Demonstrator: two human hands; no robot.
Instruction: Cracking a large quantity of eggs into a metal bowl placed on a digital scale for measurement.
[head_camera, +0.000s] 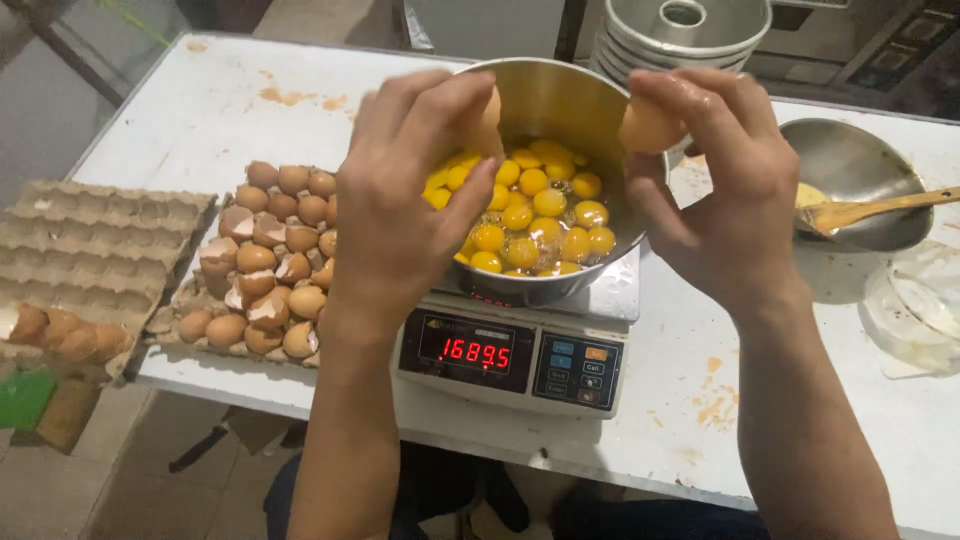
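From my seat, both of my hands hang over the round steel bowl of yolks (560, 110), the left hand (410, 200) and right hand (710, 190) each with an eggshell half, leaving a gap between them above the yolks. To the left, the cardboard tray of brown eggs and broken shells (265, 260) crowds the digital scale (520, 350). To the right, a shallow metal pan (860, 170) with a wooden spoon (870, 210) blocks that side. Bare white tabletop (690, 400) lies open right of the scale.

brown eggshell halves (650, 125), split apart, above yolk-filled steel bowl (560, 100)
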